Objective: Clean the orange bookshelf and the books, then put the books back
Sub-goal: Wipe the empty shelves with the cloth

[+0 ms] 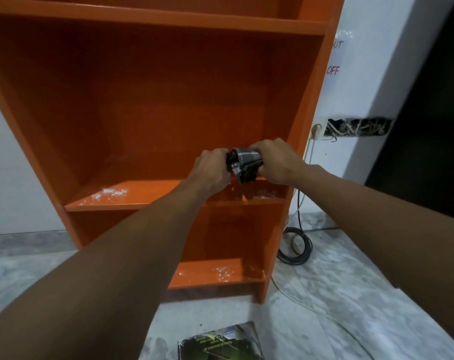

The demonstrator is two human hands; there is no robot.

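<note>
Head view: both arms reach forward into the orange bookshelf [153, 105], which stands against a white wall [361, 81] on a pale marbled floor [324, 294]. The left hand [212, 169] and the right hand [275, 160] are side by side above the right part of the middle shelf board [132, 196], each with fingers curled around one end of a bunched dark checked cloth [244, 163] gripped between them. The cloth hangs just over the board; whether it touches the wood cannot be told. White dusty specks lie on the middle shelf board's left part and on the bottom shelf board [215, 275]. The compartments in sight hold no books. A book [220, 342] with a dark, glossy cover lies flat on the floor in front of the bookshelf, near the lower edge of the view. To the right of the bookshelf a coil of black cable [296, 246] rests on the floor, below a wall socket [318, 131] and an open box of tangled wires [358, 126].
</note>
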